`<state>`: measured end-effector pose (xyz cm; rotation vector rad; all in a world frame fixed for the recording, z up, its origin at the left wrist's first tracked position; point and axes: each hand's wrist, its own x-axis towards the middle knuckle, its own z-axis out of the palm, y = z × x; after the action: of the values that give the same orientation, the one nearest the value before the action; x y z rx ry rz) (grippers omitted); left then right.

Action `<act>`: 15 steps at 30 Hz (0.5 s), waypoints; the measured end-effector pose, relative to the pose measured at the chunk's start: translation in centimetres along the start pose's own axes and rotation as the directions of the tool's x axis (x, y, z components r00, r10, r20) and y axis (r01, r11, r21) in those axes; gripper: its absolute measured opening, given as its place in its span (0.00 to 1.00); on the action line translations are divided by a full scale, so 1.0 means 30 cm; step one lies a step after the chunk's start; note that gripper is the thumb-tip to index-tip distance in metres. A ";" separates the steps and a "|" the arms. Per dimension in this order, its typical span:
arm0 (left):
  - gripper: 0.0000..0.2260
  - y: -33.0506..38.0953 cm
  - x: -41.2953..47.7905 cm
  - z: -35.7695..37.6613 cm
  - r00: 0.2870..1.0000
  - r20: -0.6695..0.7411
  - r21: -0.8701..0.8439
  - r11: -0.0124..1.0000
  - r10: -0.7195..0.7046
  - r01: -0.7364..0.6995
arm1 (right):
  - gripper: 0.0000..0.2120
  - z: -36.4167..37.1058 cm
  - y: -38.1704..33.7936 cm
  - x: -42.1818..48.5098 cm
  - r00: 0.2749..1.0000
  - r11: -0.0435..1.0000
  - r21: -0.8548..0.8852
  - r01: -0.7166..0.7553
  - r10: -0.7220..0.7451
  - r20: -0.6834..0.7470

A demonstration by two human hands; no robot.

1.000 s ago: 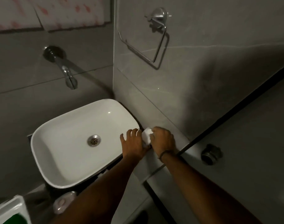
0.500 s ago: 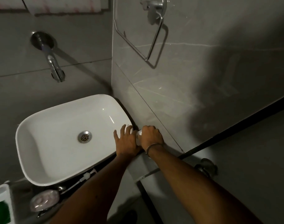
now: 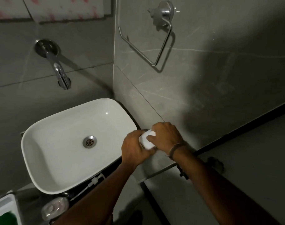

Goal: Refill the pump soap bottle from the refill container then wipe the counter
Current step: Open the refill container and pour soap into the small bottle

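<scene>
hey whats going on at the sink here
A person stands over a white basin and holds a small white object with both hands at the basin's right rim, by the wall. The left hand wraps it from the left and the right hand covers it from the right. What the object is cannot be told. No water runs from the wall tap.

Small, white, smooth-sided bottle (image 3: 147, 141) with rounded corners, tilted, only its upper part showing. Held just beside the right rim of the white basin (image 3: 62, 159), close to the grey tiled wall. Pump and lower half hidden.
</scene>
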<state>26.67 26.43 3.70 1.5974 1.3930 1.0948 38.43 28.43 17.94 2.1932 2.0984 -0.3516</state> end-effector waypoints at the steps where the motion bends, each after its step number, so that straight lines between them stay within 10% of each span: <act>1: 0.33 0.012 -0.016 -0.021 1.000 -0.003 -0.050 0.999 -0.013 0.013 | 0.18 -0.045 -0.005 -0.018 0.998 0.999 -0.011 0.051 -0.050 0.032; 9: 0.27 0.114 -0.074 -0.124 1.000 0.018 -0.099 0.995 -0.006 0.007 | 0.29 -0.235 -0.099 -0.123 0.986 0.992 -0.042 0.115 -0.109 0.130; 15: 0.33 0.194 -0.094 -0.174 1.000 0.004 -0.054 0.998 -0.013 0.013 | 0.15 -0.294 -0.120 -0.137 0.974 0.986 -0.030 0.165 -0.158 0.159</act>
<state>23.78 22.82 10.59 1.5498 1.3584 1.1121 35.67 26.57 27.77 1.9085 2.1810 -0.4696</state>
